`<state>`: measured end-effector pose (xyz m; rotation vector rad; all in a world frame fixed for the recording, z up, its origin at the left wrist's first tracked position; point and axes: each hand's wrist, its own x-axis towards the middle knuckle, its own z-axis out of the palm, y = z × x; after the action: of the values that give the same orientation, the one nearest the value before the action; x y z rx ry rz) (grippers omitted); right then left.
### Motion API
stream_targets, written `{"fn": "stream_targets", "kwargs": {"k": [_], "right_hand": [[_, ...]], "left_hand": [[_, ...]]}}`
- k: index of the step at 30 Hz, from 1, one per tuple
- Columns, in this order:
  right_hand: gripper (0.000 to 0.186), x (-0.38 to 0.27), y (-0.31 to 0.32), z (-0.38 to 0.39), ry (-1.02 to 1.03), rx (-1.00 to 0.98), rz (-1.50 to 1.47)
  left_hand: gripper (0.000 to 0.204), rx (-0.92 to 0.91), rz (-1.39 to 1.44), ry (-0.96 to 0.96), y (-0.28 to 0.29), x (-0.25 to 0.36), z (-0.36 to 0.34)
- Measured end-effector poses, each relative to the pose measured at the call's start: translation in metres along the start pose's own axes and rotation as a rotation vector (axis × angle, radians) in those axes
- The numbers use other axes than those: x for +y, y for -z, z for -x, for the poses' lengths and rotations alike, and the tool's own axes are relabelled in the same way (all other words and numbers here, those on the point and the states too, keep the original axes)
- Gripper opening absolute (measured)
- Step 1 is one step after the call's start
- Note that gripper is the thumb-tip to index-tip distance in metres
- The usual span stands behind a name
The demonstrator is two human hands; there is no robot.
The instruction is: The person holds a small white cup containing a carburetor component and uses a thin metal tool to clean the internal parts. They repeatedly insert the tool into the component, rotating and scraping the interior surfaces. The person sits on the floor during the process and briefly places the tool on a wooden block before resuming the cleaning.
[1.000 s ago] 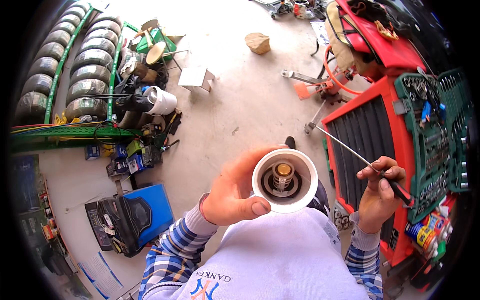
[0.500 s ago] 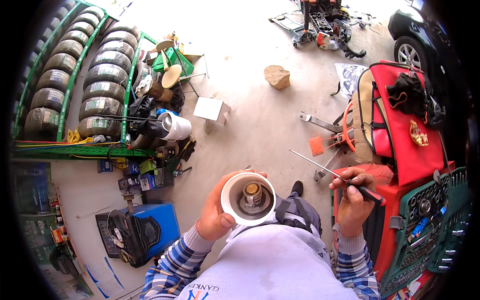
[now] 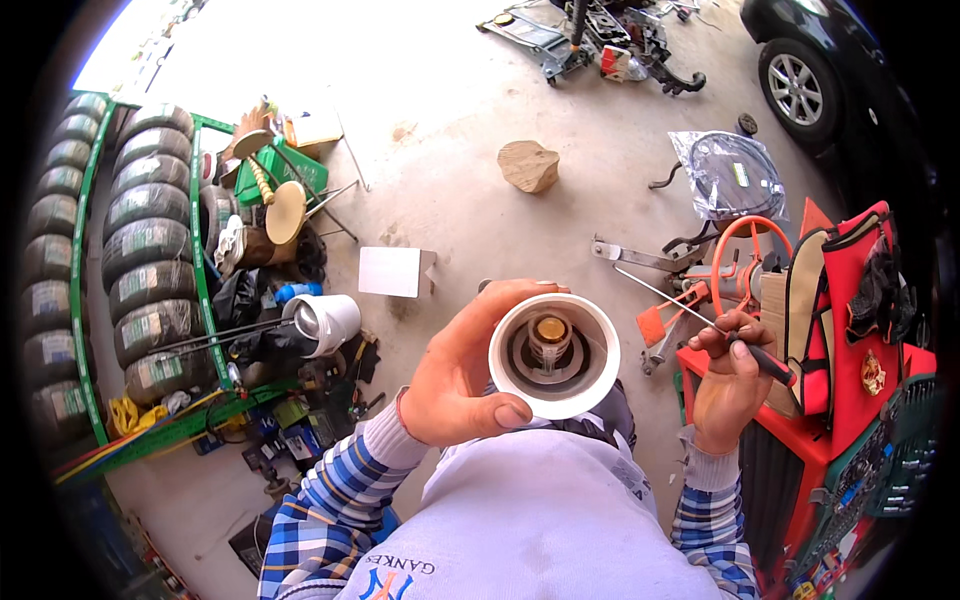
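My left hand [image 3: 455,375] is wrapped round the side of a white cup [image 3: 606,355], its open mouth facing up toward me. Inside the cup sits a metal part with a round brass-coloured top [image 3: 550,330], which looks like a thermostat. A little to the right, my right hand [image 3: 727,390] grips a screwdriver [image 3: 777,368] with a black and red handle. Its long thin shaft points up and left, and the tip is apart from the cup. The cup's lower end is hidden.
At right stand a red cabinet [image 3: 815,455], a red bag [image 3: 858,305] and a green socket case [image 3: 905,450]. Tyre racks [image 3: 82,290] line the left, near a white bucket [image 3: 335,322]. A wooden block [image 3: 528,166] and a white box [image 3: 390,272] stand ahead; a dark car [image 3: 850,90] is far right.
My left hand has moved the cup right and slightly up. My right hand has shifted a little right with the screwdriver. The view has turned, so the surroundings sit differently.
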<state>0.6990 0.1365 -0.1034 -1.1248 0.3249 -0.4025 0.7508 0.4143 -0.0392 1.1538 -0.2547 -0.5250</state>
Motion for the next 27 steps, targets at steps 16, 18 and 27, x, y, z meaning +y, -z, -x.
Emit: {"fn": "stream_targets", "kwargs": {"k": [16,18,27], "right_hand": [[0.018,0.107,-0.145,-0.132,0.114,0.590,-0.271],[0.015,0.117,-0.139,-0.162,0.199,0.537,-0.441],[0.015,0.246,-0.190,-0.190,0.307,0.434,-0.520]], "left_hand": [[0.109,-0.458,-0.288,0.156,0.244,0.024,-0.275],[0.110,-0.463,-0.293,0.190,0.273,0.008,-0.300],[0.114,-0.644,-0.221,0.288,0.387,-0.106,-0.394]]}}
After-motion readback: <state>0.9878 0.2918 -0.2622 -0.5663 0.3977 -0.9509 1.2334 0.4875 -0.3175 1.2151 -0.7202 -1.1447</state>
